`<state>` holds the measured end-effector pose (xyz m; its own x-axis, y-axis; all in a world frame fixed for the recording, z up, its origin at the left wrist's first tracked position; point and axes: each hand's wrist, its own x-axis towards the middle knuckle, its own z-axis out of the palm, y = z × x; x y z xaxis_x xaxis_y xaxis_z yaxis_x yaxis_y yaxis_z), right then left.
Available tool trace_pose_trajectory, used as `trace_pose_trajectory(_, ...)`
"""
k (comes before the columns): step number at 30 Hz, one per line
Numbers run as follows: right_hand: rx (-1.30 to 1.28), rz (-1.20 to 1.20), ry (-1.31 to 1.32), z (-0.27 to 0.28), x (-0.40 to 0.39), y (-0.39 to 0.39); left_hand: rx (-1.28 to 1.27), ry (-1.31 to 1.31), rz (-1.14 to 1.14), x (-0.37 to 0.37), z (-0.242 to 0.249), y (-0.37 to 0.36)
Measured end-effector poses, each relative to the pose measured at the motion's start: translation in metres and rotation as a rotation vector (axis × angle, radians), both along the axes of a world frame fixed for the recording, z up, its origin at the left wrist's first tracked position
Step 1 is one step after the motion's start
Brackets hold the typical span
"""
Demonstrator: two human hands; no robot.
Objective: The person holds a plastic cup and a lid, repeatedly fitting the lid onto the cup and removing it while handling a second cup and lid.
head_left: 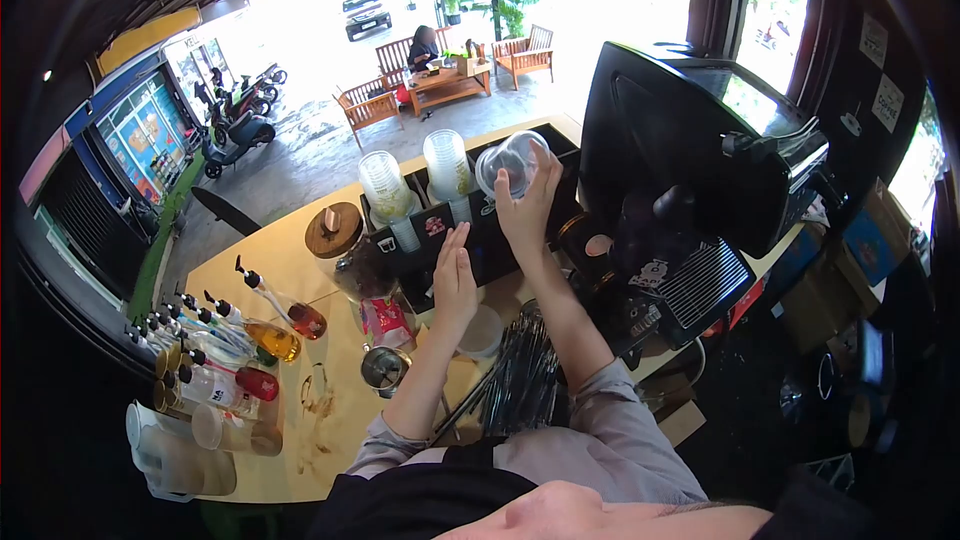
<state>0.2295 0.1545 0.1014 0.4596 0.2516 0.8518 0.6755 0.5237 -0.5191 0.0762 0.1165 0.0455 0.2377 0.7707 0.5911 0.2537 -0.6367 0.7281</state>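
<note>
Over the right end of a black cup holder [500,236], my right hand [527,202] has its fingers round a clear plastic cup [492,168], which is tilted. My left hand [455,283] is in front of the holder, fingers stretched upward and holding nothing. Two stacks of clear cups stand in the holder: one at the left [382,180] and one in the middle [446,160]. A jar with a wooden lid [334,230] is left of the holder. Below my left hand sits a metal cup [385,370] on the wooden counter.
Syrup pump bottles [272,340] and plastic pitchers [190,455] line the counter's left side. Wrapped straws [520,380] lie close to my body. A large black coffee machine [660,160] stands at the right. Beyond the counter a person [424,48] sits at a wooden table [450,90].
</note>
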Motion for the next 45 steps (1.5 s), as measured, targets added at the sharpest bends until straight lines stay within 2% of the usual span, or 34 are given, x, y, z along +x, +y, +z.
trace_pose_trajectory(8,-0.012,-0.03,-0.151,0.003,0.011,0.047,0.108,0.038,0.033,0.005,0.004,0.005)
trace_pose_trajectory(10,-0.1,-0.061,-0.189,0.006,0.015,0.051,0.121,0.042,0.043,0.007,0.007,0.006)
trace_pose_trajectory(15,-0.008,-0.113,-0.136,0.008,0.024,0.064,0.15,0.05,0.055,0.006,0.012,0.01)
trace_pose_trajectory(18,-0.121,-0.203,-0.229,0.001,0.029,0.07,0.143,0.057,0.058,0.006,0.009,0.008)
trace_pose_trajectory(20,-0.466,-0.127,-0.218,0.0,0.029,0.066,0.112,0.066,0.055,0.007,0.008,0.004)
trace_pose_trajectory(24,-0.547,-0.124,-0.238,-0.011,0.033,0.069,0.089,0.098,0.06,0.002,0.002,0.004)
trace_pose_trajectory(27,-0.469,-0.247,-0.36,-0.024,0.038,0.075,0.085,0.093,0.056,-0.001,-0.003,0.003)
trace_pose_trajectory(30,-0.779,-0.267,-0.432,-0.022,0.035,0.066,0.076,0.117,0.067,-0.002,-0.007,-0.001)
trace_pose_trajectory(36,-0.862,-0.343,-0.498,-0.008,0.027,0.051,0.047,0.123,0.053,-0.007,-0.015,-0.011)
trace_pose_trajectory(45,-0.908,-0.317,-0.47,-0.014,0.025,0.052,0.041,0.126,0.083,-0.025,-0.017,-0.029)
